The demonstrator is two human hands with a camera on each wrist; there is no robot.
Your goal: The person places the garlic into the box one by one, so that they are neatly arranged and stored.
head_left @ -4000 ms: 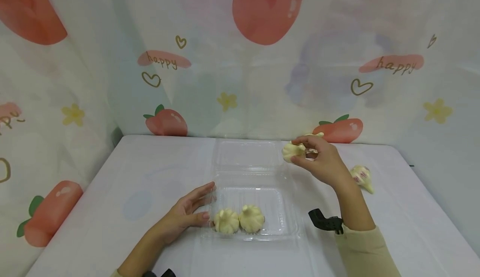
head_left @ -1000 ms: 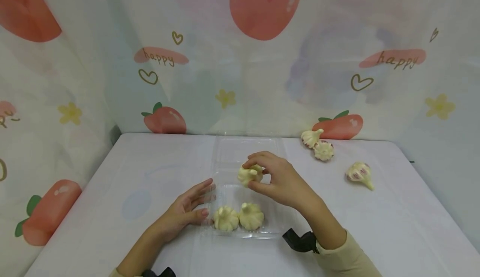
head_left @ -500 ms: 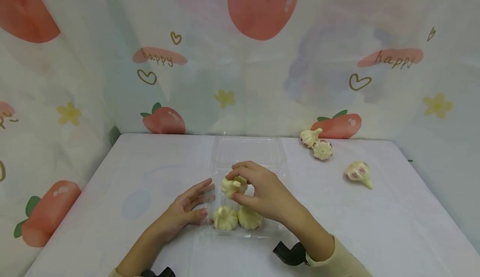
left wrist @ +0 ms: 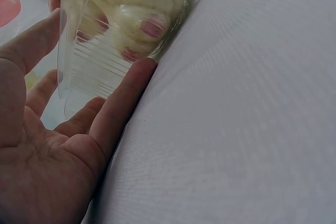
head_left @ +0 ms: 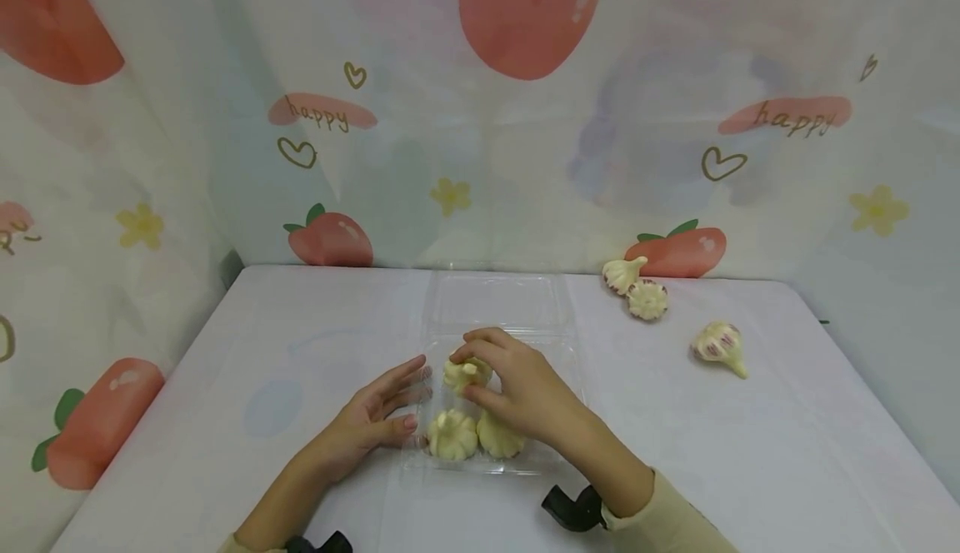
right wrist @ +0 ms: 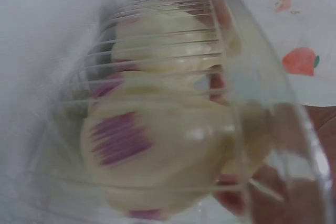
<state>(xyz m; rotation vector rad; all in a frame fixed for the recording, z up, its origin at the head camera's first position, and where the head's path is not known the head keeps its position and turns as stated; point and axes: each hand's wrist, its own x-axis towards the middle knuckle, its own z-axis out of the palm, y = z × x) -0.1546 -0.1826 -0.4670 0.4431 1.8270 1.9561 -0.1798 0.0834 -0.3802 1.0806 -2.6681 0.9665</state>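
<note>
A clear plastic clamshell box (head_left: 501,471) lies with its lid (head_left: 498,301) folded back. Two garlic bulbs sit side by side at its front: a left bulb (head_left: 452,435) and a right bulb (head_left: 498,436), the latter partly covered by my right hand (head_left: 521,386). That hand pinches a third garlic bulb (head_left: 463,375), stem up, at the box's back left. My left hand (head_left: 371,420) stays at the left side, its fingers extended; in the left wrist view a fingertip (left wrist: 144,66) meets the ribbed wall (left wrist: 94,69). Through the plastic, the right wrist view shows a purple-marked bulb (right wrist: 163,140).
At the table's back right lie two garlic bulbs close together, one upper (head_left: 622,275) and one lower (head_left: 647,300). Another bulb (head_left: 720,348) rests farther right. A patterned curtain (head_left: 517,161) rises behind the white table (head_left: 712,453).
My right hand has carried a garlic bulb from the table's back right, leftward and down into the box's back left. My left hand has stayed at the box's side.
</note>
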